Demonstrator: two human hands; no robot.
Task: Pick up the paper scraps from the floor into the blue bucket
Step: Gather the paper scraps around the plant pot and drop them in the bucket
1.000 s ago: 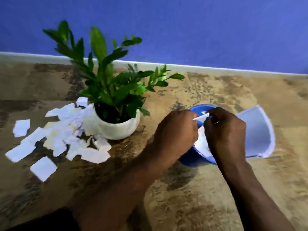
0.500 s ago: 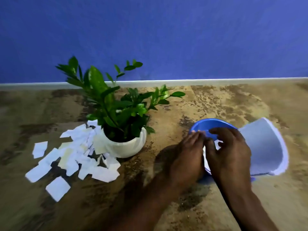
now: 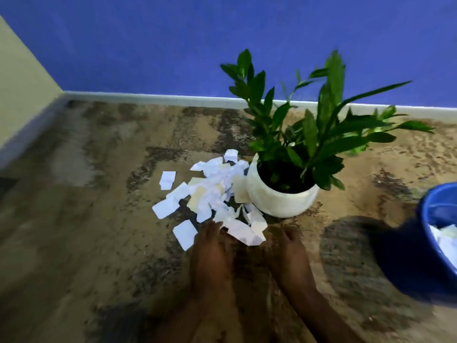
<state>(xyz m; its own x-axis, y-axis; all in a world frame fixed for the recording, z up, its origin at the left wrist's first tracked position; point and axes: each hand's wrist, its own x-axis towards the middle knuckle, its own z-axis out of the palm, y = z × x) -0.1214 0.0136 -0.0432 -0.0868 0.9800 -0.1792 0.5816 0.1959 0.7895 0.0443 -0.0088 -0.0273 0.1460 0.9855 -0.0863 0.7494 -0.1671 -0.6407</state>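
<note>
Your two hands reach down to a brown mottled floor (image 3: 94, 219). Your left hand (image 3: 210, 253) is open and flat, its fingertips (image 3: 215, 225) touching the near edge of the scraps (image 3: 212, 194). Your right hand (image 3: 289, 253) is also open, empty, just right of the pile; motion blur hides whether it touches the floor. The scraps form one loose heap of white and cream paper pieces, too overlapped to count, with about three lying apart at the left edge. The heap lies against one white pot (image 3: 279, 196) holding a green plant (image 3: 309, 125). One blue bucket (image 3: 425, 243) sits at the right edge, partly cut off, with some paper inside. A blue wall (image 3: 173, 45) runs behind.
</note>
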